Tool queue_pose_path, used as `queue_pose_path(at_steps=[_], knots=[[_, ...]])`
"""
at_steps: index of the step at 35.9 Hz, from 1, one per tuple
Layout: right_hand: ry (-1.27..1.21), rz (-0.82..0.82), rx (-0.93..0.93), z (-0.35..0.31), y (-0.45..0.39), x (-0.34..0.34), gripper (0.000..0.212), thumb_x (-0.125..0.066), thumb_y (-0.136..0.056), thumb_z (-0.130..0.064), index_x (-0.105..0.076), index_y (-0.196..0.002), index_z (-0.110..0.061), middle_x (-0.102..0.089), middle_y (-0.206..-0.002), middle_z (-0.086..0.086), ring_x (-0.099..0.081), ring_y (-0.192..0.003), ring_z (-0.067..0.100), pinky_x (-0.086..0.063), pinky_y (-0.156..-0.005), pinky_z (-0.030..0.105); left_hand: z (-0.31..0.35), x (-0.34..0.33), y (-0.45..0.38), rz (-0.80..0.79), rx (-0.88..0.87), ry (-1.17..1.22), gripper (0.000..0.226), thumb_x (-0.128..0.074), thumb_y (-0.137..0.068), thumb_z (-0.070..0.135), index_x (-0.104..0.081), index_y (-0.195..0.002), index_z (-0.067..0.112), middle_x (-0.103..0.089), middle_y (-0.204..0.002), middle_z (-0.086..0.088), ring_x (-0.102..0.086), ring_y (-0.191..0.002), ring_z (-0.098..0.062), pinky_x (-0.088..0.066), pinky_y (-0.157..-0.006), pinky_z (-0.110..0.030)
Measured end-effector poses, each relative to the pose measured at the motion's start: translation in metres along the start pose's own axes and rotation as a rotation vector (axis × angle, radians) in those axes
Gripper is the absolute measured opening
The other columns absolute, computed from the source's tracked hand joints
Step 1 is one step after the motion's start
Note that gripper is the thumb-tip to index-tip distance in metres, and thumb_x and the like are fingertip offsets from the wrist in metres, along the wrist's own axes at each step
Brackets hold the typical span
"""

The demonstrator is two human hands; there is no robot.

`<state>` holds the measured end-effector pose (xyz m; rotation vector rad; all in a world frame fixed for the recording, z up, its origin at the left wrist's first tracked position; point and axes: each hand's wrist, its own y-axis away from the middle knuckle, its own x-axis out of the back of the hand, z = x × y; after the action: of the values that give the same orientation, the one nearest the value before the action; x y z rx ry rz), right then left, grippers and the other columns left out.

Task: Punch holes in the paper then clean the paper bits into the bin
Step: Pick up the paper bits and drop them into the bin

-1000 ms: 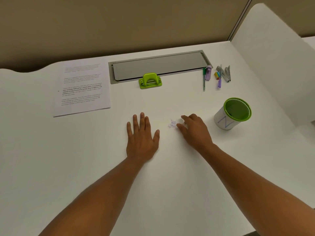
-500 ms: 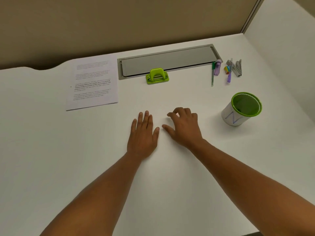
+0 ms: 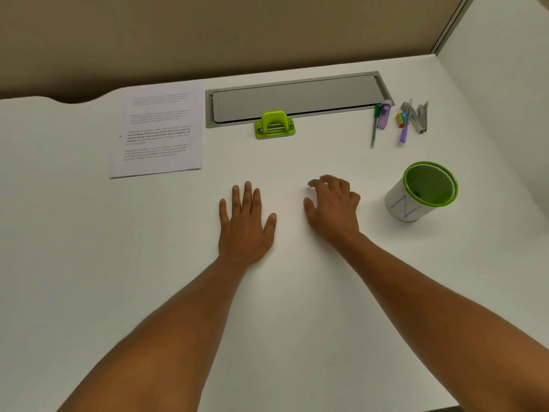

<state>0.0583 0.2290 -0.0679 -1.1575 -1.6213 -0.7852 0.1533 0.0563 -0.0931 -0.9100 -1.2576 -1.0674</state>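
You're at a white desk (image 3: 89, 263) with a grey cable-tray lid (image 3: 297, 98) set into its far edge, a tan partition wall (image 3: 208, 34) behind and a white side panel (image 3: 505, 84) on your right.

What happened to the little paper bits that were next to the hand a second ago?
The right hand slid left over the paper bits and now arches over that spot with curled fingers, so the bits are hidden; whether it holds them cannot be told. The left hand stayed flat on the desk. The hole punch, paper sheets and green bin did not move.
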Motion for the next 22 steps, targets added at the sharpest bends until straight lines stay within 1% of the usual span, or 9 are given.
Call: queue_pose_path(at_steps=[3, 6, 8, 10, 12, 17, 22], knots=[[0.011, -0.011, 0.115, 0.002, 0.003, 0.001, 0.032, -0.049, -0.094, -0.032, -0.058, -0.124, -0.022, -0.051, -0.127, 0.003, -0.043, -0.118, 0.028, -0.033, -0.093, 0.042, 0.000, -0.001, 0.001, 0.011, -0.006, -0.009, 0.075, -0.013, -0.097, 0.058, -0.020, -0.157, 0.014, -0.007, -0.166, -0.006, -0.002, -0.153, -0.027, -0.006, -0.122, -0.053], [0.004, 0.000, 0.155, 0.010, 0.005, 0.006, 0.030, -0.054, -0.095, -0.030, -0.063, -0.121, -0.018, -0.057, -0.113, 0.006, -0.050, -0.105, 0.030, -0.039, -0.086, 0.039, 0.000, -0.001, 0.002, 0.024, -0.008, -0.025, 0.075, -0.014, -0.098, 0.060, -0.021, -0.157, 0.014, -0.008, -0.166, -0.006, -0.003, -0.153, -0.027, -0.007, -0.122, -0.053], [-0.018, -0.051, 0.150, 0.016, 0.005, 0.012, 0.032, -0.057, -0.094, -0.034, -0.063, -0.121, -0.017, -0.058, -0.109, 0.006, -0.051, -0.102, 0.030, -0.042, -0.085, 0.040, 0.000, -0.001, 0.002, 0.028, -0.007, -0.034, 0.075, -0.014, -0.098, 0.060, -0.021, -0.157, 0.014, -0.008, -0.166, -0.006, -0.003, -0.153, -0.027, -0.008, -0.121, -0.053], [-0.046, -0.126, 0.153, 0.020, 0.004, 0.015, 0.035, -0.058, -0.092, -0.038, -0.062, -0.122, -0.019, -0.057, -0.108, 0.005, -0.050, -0.102, 0.028, -0.042, -0.087, 0.041, 0.001, -0.001, 0.002, 0.038, -0.007, -0.046, 0.074, -0.015, -0.098, 0.059, -0.024, -0.156, 0.014, -0.009, -0.166, -0.007, -0.005, -0.153, -0.028, -0.009, -0.121, -0.053], [-0.054, -0.148, 0.174, 0.022, 0.003, 0.017, 0.036, -0.061, -0.091, -0.039, -0.062, -0.121, -0.019, -0.058, -0.106, 0.005, -0.050, -0.101, 0.027, -0.041, -0.087, 0.040, 0.001, -0.001, 0.003, 0.042, -0.009, -0.055, 0.074, -0.014, -0.099, 0.059, -0.025, -0.156, 0.013, -0.011, -0.166, -0.007, -0.006, -0.153, -0.029, -0.011, -0.120, -0.054], [-0.016, -0.090, 0.266, 0.019, -0.003, 0.011, 0.027, -0.063, -0.091, -0.030, -0.066, -0.113, -0.016, -0.061, -0.097, 0.005, -0.053, -0.090, 0.029, -0.044, -0.080, 0.038, 0.001, 0.000, 0.001, 0.023, -0.013, -0.059, 0.076, -0.012, -0.097, 0.061, -0.020, -0.157, 0.014, -0.007, -0.166, -0.007, -0.002, -0.153, -0.030, -0.008, -0.121, -0.054], [-0.007, 0.000, 0.334, 0.017, -0.004, 0.005, 0.015, -0.059, -0.093, -0.021, -0.068, -0.097, -0.009, -0.063, -0.087, 0.008, -0.054, -0.076, 0.030, -0.045, -0.069, 0.037, 0.002, -0.001, 0.002, 0.018, -0.009, -0.052, 0.078, -0.011, -0.098, 0.060, -0.017, -0.157, 0.009, -0.005, -0.166, -0.010, -0.001, -0.153, -0.033, -0.008, -0.122, -0.053]])
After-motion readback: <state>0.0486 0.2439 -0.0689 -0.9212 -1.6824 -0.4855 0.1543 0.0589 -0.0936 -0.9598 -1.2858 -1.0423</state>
